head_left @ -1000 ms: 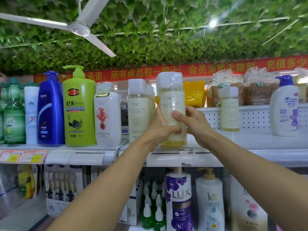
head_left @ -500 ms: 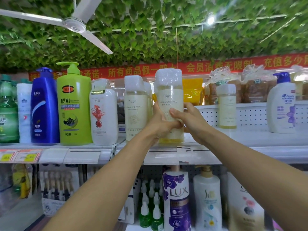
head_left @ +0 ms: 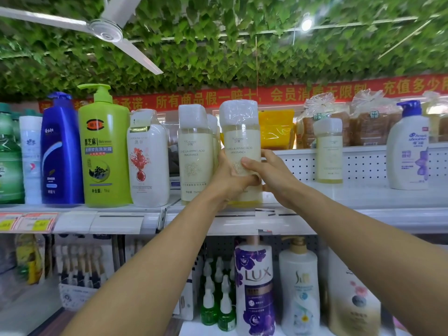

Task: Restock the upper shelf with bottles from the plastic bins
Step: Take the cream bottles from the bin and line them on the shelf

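Pale-yellow liquid fills the shrink-wrapped bottle (head_left: 241, 151), upright at frame centre, its base at the upper shelf (head_left: 363, 197) front edge, just right of a matching bottle (head_left: 195, 156). Left hand (head_left: 228, 178) and right hand (head_left: 269, 173) reach up equally, fingers wrapped round its lower body.

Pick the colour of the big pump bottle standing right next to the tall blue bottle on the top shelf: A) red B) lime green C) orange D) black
B: the lime green plastic pump bottle stands directly right of the tall blue plastic bottle.
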Tool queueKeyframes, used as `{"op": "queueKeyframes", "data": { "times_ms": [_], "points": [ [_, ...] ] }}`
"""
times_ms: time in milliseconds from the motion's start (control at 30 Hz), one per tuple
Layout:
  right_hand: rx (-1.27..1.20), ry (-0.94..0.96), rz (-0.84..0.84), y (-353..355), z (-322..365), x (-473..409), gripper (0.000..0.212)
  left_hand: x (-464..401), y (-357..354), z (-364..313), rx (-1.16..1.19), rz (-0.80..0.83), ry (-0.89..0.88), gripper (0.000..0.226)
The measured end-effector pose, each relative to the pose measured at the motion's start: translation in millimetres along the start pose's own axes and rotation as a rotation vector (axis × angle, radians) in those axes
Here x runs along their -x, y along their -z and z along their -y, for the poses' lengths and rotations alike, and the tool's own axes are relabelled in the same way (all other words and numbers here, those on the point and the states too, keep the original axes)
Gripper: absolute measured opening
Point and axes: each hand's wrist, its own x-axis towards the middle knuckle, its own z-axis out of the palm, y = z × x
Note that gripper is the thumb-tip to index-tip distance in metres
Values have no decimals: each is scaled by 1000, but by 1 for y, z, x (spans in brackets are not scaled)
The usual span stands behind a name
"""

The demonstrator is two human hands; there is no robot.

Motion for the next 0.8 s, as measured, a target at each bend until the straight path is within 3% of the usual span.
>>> {"op": "queueKeyframes", "data": {
  "times_ms": [333, 800],
  "points": [
    [8, 6, -27, -8, -3, -5, 49, -4, 6, -3, -34, 16, 48, 79],
    [27, 22, -29, -13, -2, 0, 51, 6, 5, -9, -30, -2, 34, 80]
  ]
}}
